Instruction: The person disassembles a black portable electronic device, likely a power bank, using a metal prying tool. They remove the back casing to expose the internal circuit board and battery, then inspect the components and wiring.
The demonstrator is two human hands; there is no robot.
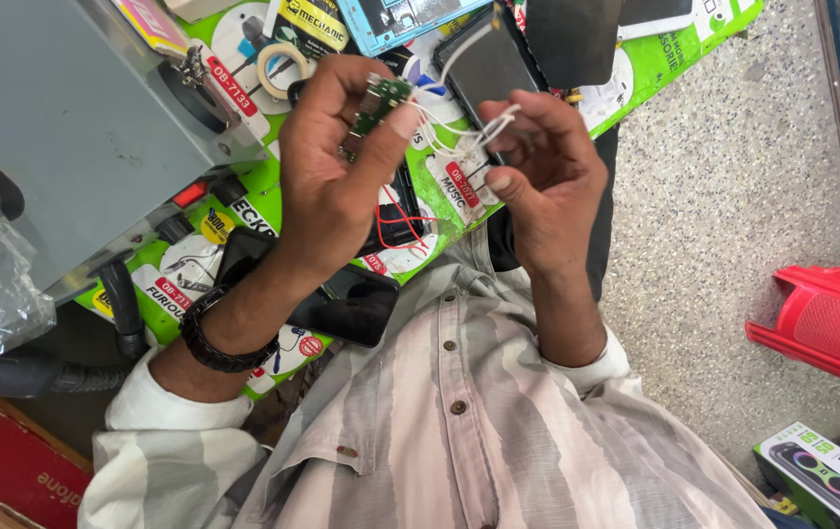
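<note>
One small green circuit board [377, 102] pinched in left hand [334, 176], held above bench; white wires [459, 125] run to right hand [549, 181], fingers closed on them. Two dark phones [351, 304] lie below on green printed mat [679, 59]. Grey metal box [57, 137] at left, speckled floor [723, 206], red plastic stool [826, 323].

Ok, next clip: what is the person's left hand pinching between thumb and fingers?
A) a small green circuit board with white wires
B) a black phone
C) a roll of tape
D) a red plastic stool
A: the left hand pinches a small green circuit board between thumb and fingers, and thin white wires run from it to the right hand, which holds them; the roll of tape and a black phone lie untouched below on the green mat.
</note>
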